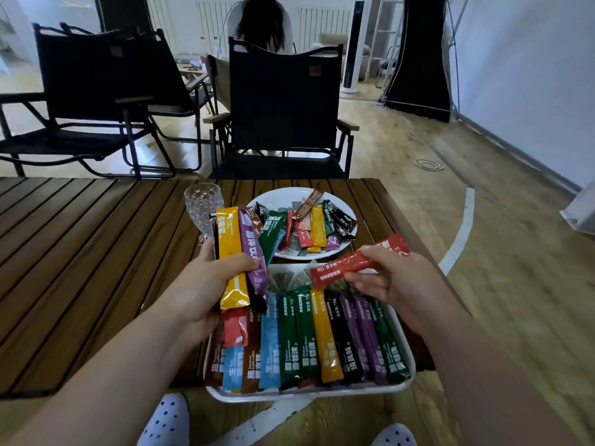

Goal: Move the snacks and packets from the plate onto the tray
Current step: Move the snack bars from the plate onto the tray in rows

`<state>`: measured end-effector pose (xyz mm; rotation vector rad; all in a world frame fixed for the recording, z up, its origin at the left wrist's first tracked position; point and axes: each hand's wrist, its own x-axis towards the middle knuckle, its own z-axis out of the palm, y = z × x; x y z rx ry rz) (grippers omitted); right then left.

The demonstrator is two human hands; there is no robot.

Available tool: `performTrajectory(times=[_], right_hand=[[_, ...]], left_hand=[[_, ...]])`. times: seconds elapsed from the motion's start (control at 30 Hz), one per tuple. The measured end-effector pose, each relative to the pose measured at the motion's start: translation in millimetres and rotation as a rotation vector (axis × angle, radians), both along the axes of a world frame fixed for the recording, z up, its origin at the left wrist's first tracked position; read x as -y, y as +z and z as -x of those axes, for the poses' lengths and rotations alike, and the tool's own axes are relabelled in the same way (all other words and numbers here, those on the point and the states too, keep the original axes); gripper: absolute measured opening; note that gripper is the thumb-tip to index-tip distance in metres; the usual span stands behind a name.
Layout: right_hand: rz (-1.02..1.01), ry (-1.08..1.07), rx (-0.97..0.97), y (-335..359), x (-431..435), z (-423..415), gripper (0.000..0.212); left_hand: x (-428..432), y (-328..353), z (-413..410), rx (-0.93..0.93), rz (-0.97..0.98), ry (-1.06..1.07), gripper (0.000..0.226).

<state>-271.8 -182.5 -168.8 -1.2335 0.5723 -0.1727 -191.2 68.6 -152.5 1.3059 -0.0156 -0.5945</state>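
1. Red stick packet (346, 268): centre-right of frame, held crosswise just above the far end of the tray (309, 395). Right grip (396, 281) pinches it near mid-length, thumb on top, fingers under.
2. Left grip (206, 284), centre-left: clamped round a bundle of sticks, with the yellow packet (230, 252) and purple packet (254, 255) on top and a dark one underneath.
3. Tray, lower centre: row of sticks (322, 342) laid side by side, nearly full width.
4. Plate (267, 201), upper centre, just beyond the tray: loose pile of packets (309, 223) not yet moved. Task looks roughly half done.
5. Handling, my read: light, soft, slick sachets that flop if held by one end. Pinch mid-length, or gather several in a fist.
6. Glass (201, 204) stands on the bench (80, 252) left of the plate, just behind the left grip. Looks fragile, so it's a tip risk on reaches.
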Motion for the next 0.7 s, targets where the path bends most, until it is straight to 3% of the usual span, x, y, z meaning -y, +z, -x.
performTrajectory(times=[0.1, 0.37, 0.47, 0.53, 0.6, 0.7], right_hand=[[0.003, -0.088, -0.035, 0, 4, 2, 0.022], [0.633, -0.023, -0.305, -2, 12, 16, 0.013], [0.867, 0.306, -0.612, 6, 4, 20, 0.014], [0.946, 0.534, -0.771, 8, -4, 22, 0.027], [1.018, 0.633, -0.798, 10, -10, 23, 0.036], [1.063, 0.667, -0.786, 12, -11, 24, 0.034]], left_hand=[[3, 2, 1, -0.006, 0.011, 0.021, 0.042], [10, 2, 7, -0.022, 0.005, 0.027, 0.041], [10, 1, 7, -0.022, 0.010, 0.023, 0.039], [11, 1, 7, -0.023, 0.016, 0.015, 0.038], [11, -1, 7, -0.025, 0.017, 0.007, 0.039], [10, -2, 8, -0.022, 0.025, 0.000, 0.040]])
